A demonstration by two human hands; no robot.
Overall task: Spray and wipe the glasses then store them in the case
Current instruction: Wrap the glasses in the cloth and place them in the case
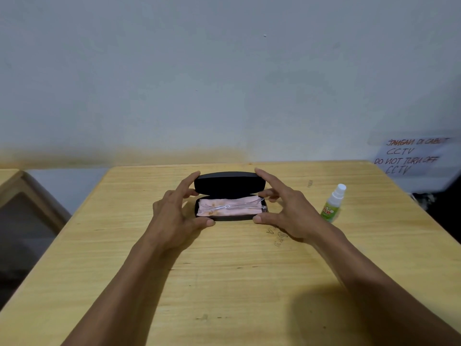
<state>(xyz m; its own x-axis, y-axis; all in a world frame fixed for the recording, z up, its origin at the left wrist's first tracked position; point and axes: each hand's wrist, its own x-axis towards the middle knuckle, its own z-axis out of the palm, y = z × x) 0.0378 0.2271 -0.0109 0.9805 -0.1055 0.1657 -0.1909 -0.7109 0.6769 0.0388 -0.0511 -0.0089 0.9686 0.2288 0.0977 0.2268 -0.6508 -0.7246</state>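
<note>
Left hand and right hand each grip one end of the half-open black case on the desk, a pink cloth and apparently clear glasses inside.

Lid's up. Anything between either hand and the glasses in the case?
Nothing visible. The clear-framed glasses lie exposed on the pink cloth in the open black hard case; left hand and right hand hold its ends.
</note>
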